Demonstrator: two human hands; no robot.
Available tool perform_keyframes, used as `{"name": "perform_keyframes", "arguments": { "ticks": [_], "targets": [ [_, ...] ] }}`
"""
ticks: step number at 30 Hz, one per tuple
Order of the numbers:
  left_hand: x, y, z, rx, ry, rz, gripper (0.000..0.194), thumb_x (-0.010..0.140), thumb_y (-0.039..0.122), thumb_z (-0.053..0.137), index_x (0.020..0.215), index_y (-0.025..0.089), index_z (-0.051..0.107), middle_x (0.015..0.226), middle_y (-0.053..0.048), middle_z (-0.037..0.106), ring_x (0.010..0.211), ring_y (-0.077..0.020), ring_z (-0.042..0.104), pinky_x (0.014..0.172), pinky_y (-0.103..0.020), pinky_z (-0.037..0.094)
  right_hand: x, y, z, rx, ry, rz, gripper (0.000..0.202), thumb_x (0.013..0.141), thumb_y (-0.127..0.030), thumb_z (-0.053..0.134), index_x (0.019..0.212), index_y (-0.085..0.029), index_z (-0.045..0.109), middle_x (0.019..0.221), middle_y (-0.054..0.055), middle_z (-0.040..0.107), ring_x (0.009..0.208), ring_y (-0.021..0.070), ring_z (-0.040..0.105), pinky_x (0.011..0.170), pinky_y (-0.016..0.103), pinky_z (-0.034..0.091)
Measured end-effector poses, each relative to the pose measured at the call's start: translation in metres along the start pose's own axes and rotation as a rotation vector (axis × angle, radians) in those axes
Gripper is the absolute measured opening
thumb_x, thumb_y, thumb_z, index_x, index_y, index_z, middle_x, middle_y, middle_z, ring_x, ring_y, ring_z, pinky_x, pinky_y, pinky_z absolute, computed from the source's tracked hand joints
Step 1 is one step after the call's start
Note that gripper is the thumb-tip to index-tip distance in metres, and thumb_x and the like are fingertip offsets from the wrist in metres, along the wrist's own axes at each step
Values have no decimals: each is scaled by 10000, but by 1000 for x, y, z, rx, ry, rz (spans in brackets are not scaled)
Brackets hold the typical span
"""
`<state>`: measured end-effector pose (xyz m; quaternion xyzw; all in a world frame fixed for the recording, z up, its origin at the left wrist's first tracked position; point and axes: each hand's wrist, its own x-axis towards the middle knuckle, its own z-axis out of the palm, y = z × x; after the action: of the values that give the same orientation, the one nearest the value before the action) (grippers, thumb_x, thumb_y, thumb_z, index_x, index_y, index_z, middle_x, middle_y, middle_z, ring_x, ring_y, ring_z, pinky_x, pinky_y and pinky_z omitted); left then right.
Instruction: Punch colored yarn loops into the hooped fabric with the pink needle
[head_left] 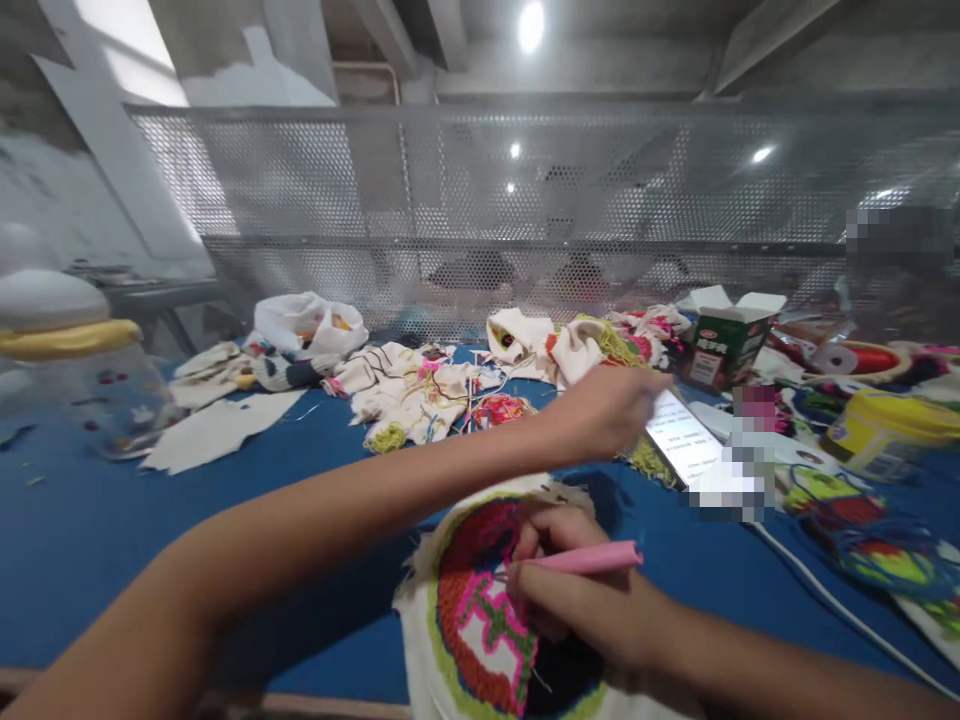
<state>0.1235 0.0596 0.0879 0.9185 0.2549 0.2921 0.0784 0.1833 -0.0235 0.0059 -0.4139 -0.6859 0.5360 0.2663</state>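
Note:
My left hand (619,410) reaches across to the right, its fingers smeared at the top left edge of a lit phone (686,440); whether they touch the screen is unclear. Below that arm, my right hand (574,585) is closed around a pink pen-like tool (596,558), with its tip end down at the embroidered cloth (487,650). The cloth carries a round tufted pattern in red, pink, green and dark yarn with a lime border, and white unfilled patches. Its lower right side is partly covered by my right hand and forearm.
On the blue table (337,560) stand a clear jar (112,400) at left, a white bag (307,325), cloth scraps and yarn behind, a green box (731,335) and a yellow-lidded tub (885,435) at right. A white cable (832,590) runs from the phone. A perforated metal screen (465,220) stands behind.

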Motion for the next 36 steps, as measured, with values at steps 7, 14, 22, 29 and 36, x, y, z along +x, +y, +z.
{"name": "perform_keyframes", "arguments": {
  "ticks": [7,14,22,29,36],
  "targets": [
    [37,37,-5,239,-184,216,294,873,196,358,1070,76,540,986,-127,595,920,-197,538,768,-255,410,-2,6,0,68,-10,53,12,727,-178,495,728,-166,497,604,-30,476,523,69,414,456,186,299],
    [-41,-37,-55,406,-486,-230,396,805,331,475,1109,85,539,1004,-163,593,779,-214,565,644,-289,427,-3,-3,-3,123,-75,-24,100,714,-90,440,708,-185,410,579,-56,456,469,50,392,434,170,293],
    [-136,-34,-39,-144,-491,-527,442,871,467,295,854,129,580,778,-47,616,675,-152,533,592,-235,410,-4,-9,-5,-30,-33,-15,137,835,-251,452,718,-185,421,659,-35,465,546,64,428,490,183,332],
    [-155,-42,-4,-634,-125,-675,346,781,358,546,1042,134,574,979,-47,641,877,-189,573,776,-281,444,0,-24,-10,-311,-38,-69,194,798,-312,472,651,-192,430,613,-15,508,541,102,421,492,226,319],
    [-168,-49,-13,-1135,-189,-605,447,767,300,606,1190,197,505,1083,-51,627,967,-181,573,841,-292,447,9,-8,-11,-317,-122,-190,339,788,-442,493,571,-195,408,614,-6,512,551,105,424,502,226,300]
  ]
}}
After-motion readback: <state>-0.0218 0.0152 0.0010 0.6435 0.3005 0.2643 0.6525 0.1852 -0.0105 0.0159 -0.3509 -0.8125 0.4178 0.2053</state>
